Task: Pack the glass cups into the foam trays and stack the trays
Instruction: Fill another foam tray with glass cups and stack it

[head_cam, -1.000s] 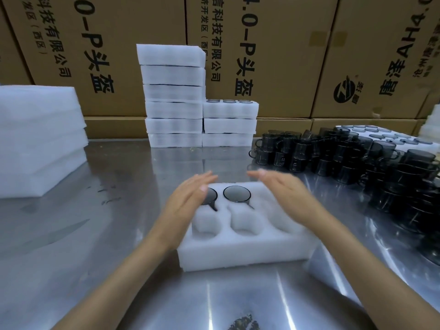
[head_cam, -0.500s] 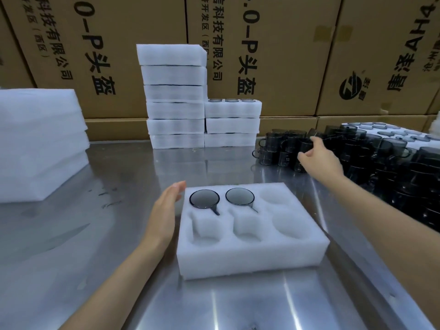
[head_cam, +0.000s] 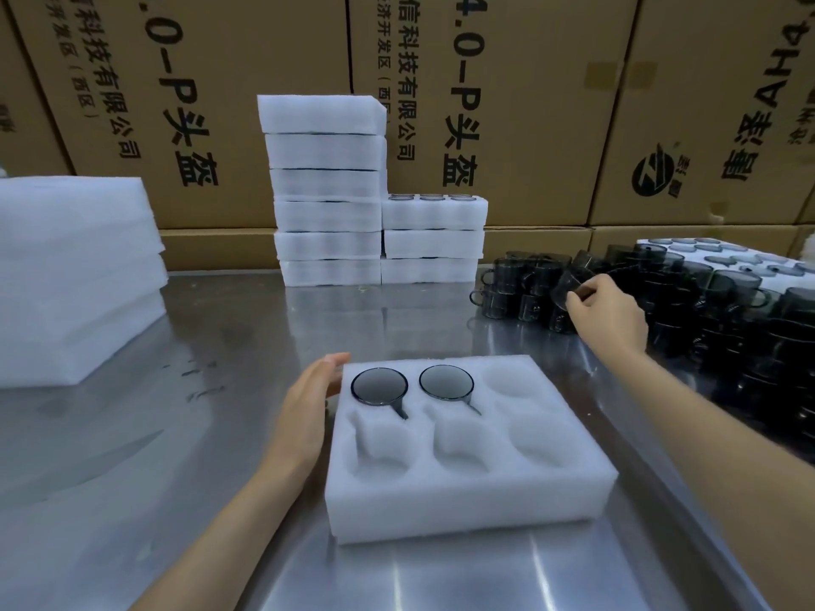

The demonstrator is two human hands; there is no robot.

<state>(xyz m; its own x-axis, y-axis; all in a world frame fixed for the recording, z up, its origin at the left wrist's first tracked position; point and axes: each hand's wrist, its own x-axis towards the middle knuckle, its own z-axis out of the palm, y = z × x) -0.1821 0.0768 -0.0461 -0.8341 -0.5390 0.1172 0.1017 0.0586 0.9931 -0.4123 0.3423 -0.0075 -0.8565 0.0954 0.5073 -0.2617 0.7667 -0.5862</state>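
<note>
Steel table (head_cam: 229,434) carries: six-pocket foam tray (head_cam: 463,500) near centre, two stacks of foam trays (head_cam: 326,191) side by side at the back edge, foam sheet pile (head_cam: 75,275) far left, cluster of dark glass cups (head_cam: 705,310) on the right, with a filled tray (head_cam: 723,258) behind them.

Left hand (head_cam: 308,403) is flat, fingers straight and together, pressed edge-on against the tray (head_cam: 467,491) side. Right arm's stretched way out, right hand (head_cam: 606,315) pinching a tilted cup (head_cam: 569,282) between thumb and fingers.
</note>
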